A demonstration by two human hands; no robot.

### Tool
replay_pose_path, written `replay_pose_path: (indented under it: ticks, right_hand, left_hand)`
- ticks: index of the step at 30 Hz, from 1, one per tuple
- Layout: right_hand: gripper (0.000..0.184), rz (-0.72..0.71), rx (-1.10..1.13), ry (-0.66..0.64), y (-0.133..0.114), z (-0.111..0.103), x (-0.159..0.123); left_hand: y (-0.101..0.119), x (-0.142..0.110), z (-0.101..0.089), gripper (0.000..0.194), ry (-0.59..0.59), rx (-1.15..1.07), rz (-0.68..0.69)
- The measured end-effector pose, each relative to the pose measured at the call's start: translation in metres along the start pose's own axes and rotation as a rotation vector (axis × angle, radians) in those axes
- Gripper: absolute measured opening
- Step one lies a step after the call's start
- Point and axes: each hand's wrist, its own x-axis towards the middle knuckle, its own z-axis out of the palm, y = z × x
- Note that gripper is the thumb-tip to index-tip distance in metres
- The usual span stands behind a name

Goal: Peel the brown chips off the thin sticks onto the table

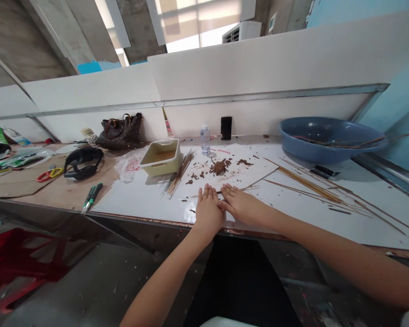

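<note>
My left hand [209, 210] lies palm down near the table's front edge, fingers stretched out. Beside it my right hand [240, 204] is also flat, its thumb touching or overlapping the left hand. A thin stick [250, 188] runs crosswise at the fingertips, with dark brown material on it between the hands; what lies beneath the palms is hidden. Just beyond is a lump of brown dough-like paste [219, 167], surrounded by small dark rolled pieces [244, 162]. Thin tan sticks [182, 172] lie in a bundle to the left, and more long sticks [308, 184] lie on the right.
A pale yellow basin [162, 168] holds brownish contents. A clear bottle [205, 141] and a phone [226, 128] stand at the back. A blue tub [327, 152] with sticks sits right. Farther left are pliers [92, 197], scissors [50, 173], a black headset [83, 163] and a handbag [121, 132].
</note>
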Motion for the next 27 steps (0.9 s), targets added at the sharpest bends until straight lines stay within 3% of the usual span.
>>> replay_pose_path:
  ticks: [4, 10, 17, 24, 27]
  right_hand:
    - [0.066, -0.015, 0.005, -0.039, 0.002, -0.005, 0.003]
    - [0.066, -0.029, 0.007, 0.003, -0.007, -0.004, -0.018]
    - [0.071, 0.015, -0.031, -0.02, -0.007, -0.004, 0.002]
    - [0.069, 0.009, -0.008, -0.013, -0.01, -0.008, -0.009]
    - [0.07, 0.012, -0.002, -0.031, -0.006, -0.01, -0.002]
  left_hand:
    - [0.004, -0.002, -0.004, 0.065, 0.049, -0.011, -0.057]
    - [0.011, -0.025, 0.003, 0.066, 0.084, -0.034, -0.046]
    - [0.004, -0.006, 0.003, 0.063, 0.061, -0.033, -0.088]
    - [0.004, -0.015, 0.002, 0.061, 0.091, -0.021, -0.066]
    - [0.002, -0.006, 0.002, 0.06, 0.081, -0.015, -0.073]
